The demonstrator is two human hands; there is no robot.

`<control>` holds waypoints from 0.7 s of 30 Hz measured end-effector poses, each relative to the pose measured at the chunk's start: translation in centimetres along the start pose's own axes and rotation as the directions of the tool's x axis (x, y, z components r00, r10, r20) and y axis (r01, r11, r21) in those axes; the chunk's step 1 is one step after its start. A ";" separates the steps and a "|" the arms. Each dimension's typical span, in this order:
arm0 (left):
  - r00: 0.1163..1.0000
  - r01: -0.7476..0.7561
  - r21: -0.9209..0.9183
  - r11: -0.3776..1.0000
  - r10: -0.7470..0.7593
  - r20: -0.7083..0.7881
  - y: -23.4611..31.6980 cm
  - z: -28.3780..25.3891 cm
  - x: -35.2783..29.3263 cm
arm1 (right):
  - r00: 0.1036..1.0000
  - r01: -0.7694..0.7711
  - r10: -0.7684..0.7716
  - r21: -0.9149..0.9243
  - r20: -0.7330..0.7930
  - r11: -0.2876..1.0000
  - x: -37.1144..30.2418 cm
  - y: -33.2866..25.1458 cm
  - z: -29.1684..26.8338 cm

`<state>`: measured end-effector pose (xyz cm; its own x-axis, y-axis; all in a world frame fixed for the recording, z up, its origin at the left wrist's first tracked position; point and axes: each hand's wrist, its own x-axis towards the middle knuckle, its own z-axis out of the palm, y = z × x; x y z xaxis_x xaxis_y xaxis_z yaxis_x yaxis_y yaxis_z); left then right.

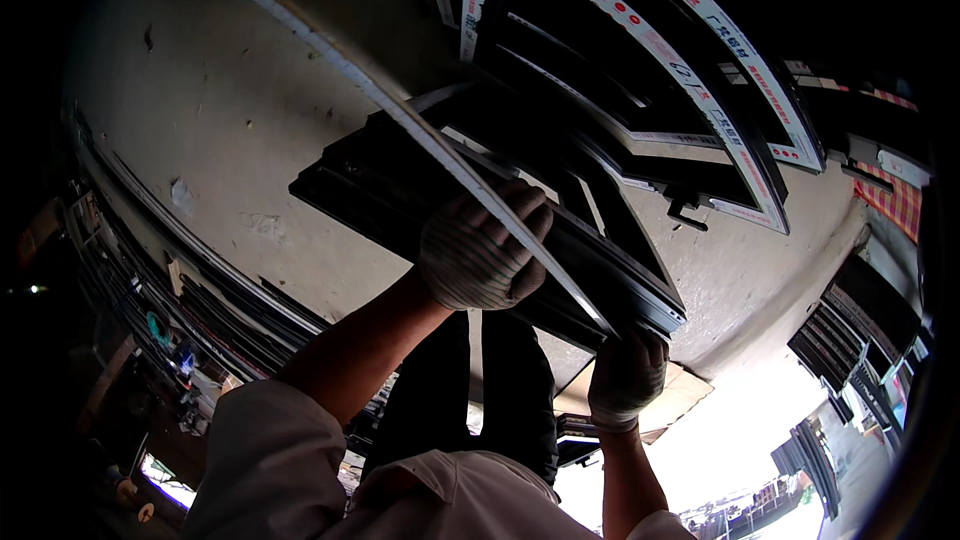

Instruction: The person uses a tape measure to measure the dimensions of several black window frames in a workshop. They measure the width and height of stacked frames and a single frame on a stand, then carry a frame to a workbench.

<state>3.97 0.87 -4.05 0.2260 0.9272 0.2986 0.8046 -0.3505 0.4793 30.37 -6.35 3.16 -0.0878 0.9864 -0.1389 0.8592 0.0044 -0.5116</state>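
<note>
Over dark frames (350,180) on a pale floor (250,150), a long, thin grey strip (400,112) runs clamped between two gloved fists, the left hand (485,245) partway along it, the right hand (628,380) at its near end. Its long axis slants diagonally, the far end pointing upper left, well beyond the grip.

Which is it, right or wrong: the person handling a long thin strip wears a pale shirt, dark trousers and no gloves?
Wrong: the head view shows gloves on both the left hand and right hand. The rest of the statement stands.
</note>
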 end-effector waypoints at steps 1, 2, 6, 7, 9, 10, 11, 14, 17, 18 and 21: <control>1.000 -0.001 -0.014 1.000 0.001 -0.001 0.1 -0.1 0.3 | 1.000 -0.001 0.001 -0.001 0.002 1.000 -0.1 0.1 0.0; 1.000 -0.002 -0.029 1.000 0.002 -0.003 0.1 -0.1 0.5 | 1.000 -0.004 0.004 -0.003 0.000 1.000 -0.2 0.0 0.0; 1.000 -0.012 0.018 1.000 0.012 0.023 0.1 -0.4 0.3 | 1.000 -0.020 0.020 0.010 0.014 1.000 0.0 0.1 -0.1; 1.000 -0.003 0.022 1.000 0.003 0.026 0.1 -0.4 0.4 | 0.999 -0.031 0.030 0.014 0.017 0.999 -0.1 0.1 -0.1; 1.000 -0.027 -0.034 0.999 0.027 -0.015 -0.1 -0.4 0.7 | 0.999 -0.047 0.047 0.037 0.001 0.998 0.1 -0.4 -0.1; 0.999 -0.032 -0.051 0.998 0.031 -0.028 -0.1 -0.2 0.6 | 0.999 -0.052 0.052 0.029 0.004 0.998 0.2 -0.4 0.0; 0.999 -0.034 -0.071 0.997 0.032 -0.034 -0.2 0.3 0.4 | 0.998 -0.056 0.056 0.020 0.007 0.998 0.2 -0.4 0.0; 0.999 -0.017 -0.090 0.996 0.013 -0.043 -0.3 0.3 0.6 | 0.997 -0.076 0.076 0.018 -0.007 0.997 -0.2 0.3 0.1; 0.998 -0.035 -0.111 0.993 0.030 -0.047 -0.4 0.9 0.4 | 0.991 -0.131 0.132 0.049 -0.012 0.990 -0.2 0.9 0.2; 0.999 -0.042 -0.089 0.995 0.040 -0.028 -0.5 0.9 0.4 | 0.986 -0.165 0.165 0.018 -0.005 0.986 0.0 0.6 0.1; 0.997 -0.076 -0.036 0.996 0.076 -0.010 -0.8 0.3 0.7 | 0.979 -0.205 0.205 0.056 0.012 0.977 0.8 -0.9 -0.1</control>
<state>3.68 1.81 -4.51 0.2812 0.8965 0.3423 0.7649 -0.4248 0.4842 29.55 -5.52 3.61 0.0844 0.9644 -0.2507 0.8293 -0.2074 -0.5189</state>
